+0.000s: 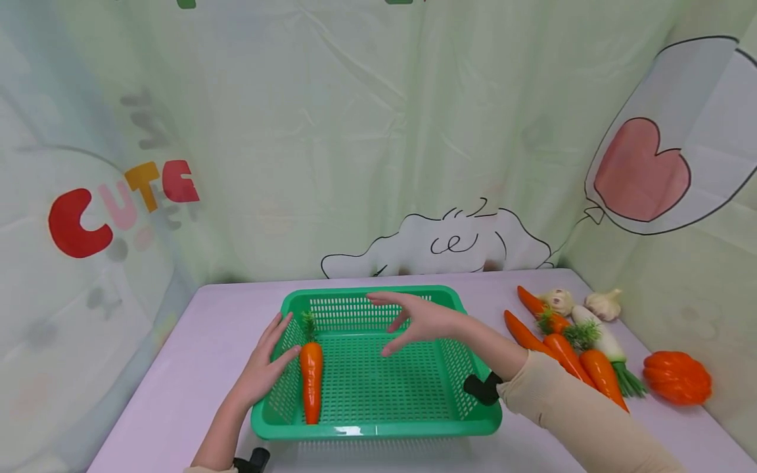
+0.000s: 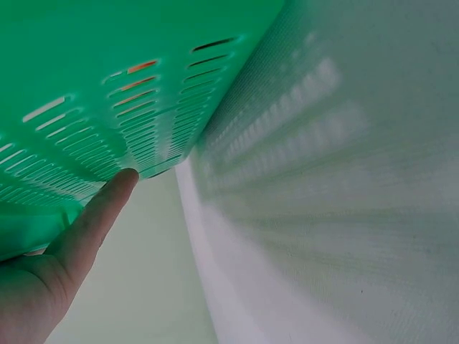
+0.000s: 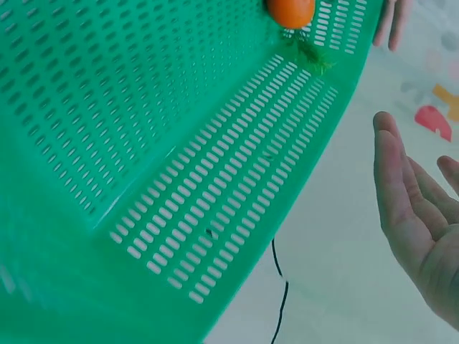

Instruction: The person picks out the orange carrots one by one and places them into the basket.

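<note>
A green plastic basket (image 1: 378,430) with slotted walls stands on the table. Inside it, along the left side, lies an orange carrot (image 1: 311,381) with its leafy top toward the back; part of it also shows in the right wrist view. My left hand (image 1: 266,361) is at the basket's left rim, fingers extended and thumb toward the inside. In the left wrist view a straight finger (image 2: 100,218) lies close against the basket's outer wall; contact is hard to tell. Over the basket hovers my right hand (image 1: 422,320), fingers parted and holding nothing.
Right of the basket lie several carrots (image 1: 602,374), a white radish (image 1: 606,338) with green leaves, two garlic bulbs (image 1: 603,304) and an orange-red pumpkin (image 1: 677,378). A printed curtain (image 1: 296,164) hangs behind the pale table (image 1: 177,374).
</note>
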Demonstrator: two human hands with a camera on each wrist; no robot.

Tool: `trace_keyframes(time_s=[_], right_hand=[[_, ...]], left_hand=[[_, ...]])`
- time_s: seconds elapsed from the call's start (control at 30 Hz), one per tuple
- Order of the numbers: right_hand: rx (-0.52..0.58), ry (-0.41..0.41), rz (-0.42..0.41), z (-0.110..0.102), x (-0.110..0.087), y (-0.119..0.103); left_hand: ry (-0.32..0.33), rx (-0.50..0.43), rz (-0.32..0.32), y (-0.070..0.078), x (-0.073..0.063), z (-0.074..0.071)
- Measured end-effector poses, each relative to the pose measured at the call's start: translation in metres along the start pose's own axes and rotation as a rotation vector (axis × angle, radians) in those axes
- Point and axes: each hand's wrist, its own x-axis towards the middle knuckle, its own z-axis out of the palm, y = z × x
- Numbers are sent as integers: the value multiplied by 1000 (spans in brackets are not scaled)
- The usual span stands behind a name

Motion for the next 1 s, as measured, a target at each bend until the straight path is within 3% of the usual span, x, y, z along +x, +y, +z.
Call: trace_keyframes(time_s=[0.43,1.0], right_hand=[[20,42,-32,-14,-45,21],[-3,284,4,-32,-98,47]], left_hand=[[5,-1,2,-1,1,1],[16,-6,-13,-2,1,1]])
